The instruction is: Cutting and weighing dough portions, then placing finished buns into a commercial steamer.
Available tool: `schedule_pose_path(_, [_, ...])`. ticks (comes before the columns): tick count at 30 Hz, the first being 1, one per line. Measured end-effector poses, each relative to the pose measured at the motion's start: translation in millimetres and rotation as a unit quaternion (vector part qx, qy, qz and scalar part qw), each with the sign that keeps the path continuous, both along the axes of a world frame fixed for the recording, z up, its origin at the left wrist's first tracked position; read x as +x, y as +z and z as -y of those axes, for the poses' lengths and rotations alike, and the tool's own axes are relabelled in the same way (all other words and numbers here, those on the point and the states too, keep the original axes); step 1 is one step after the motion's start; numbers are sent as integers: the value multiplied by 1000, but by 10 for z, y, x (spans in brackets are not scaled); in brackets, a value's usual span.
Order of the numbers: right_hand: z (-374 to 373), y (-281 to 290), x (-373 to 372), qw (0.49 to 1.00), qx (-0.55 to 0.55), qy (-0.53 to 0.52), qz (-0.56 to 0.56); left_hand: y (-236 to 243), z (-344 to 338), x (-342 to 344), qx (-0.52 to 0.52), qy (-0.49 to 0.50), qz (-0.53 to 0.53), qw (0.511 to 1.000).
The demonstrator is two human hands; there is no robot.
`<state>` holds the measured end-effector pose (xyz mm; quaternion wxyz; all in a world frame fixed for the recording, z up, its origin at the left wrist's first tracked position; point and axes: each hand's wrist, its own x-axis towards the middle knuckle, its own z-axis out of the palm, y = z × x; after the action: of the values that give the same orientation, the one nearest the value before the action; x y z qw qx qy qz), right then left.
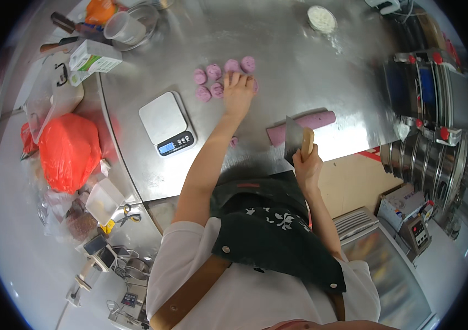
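Now the right fingers point(305, 161) grip a scraper point(294, 138).

A metal table point(289, 71) bears dough pieces point(213, 71), a dough log point(322, 119) and scale point(163, 118).

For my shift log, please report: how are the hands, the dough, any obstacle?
Left hand at dough pieces, grip hidden. Right hand grips scraper, blade across dough roll. Scale stands left, apart from both hands.
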<state>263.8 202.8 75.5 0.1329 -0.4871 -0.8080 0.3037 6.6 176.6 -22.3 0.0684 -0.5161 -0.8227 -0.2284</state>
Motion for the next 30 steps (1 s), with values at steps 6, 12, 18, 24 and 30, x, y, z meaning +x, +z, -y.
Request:
schedule_pose_path(6, [-14,-86,-4,992,55,99,47,480,-125,569,98,6,201,975])
schedule_pose_path(12, [9,-195,-118,978,110,170,53,690,-382,937,124,-113,418,893])
schedule_pose_path(18, [52,-381,-185,964,169,175,102,465,-467,998,64,-91,335,936])
schedule_pose_path(24, [101,-577,-238,957,181,189,124,399,-379,935,-4,-24,375,927])
schedule_pose_path(30, [-110,-548,-172,972,122,177,99,108,203,1126,151,134,389,899])
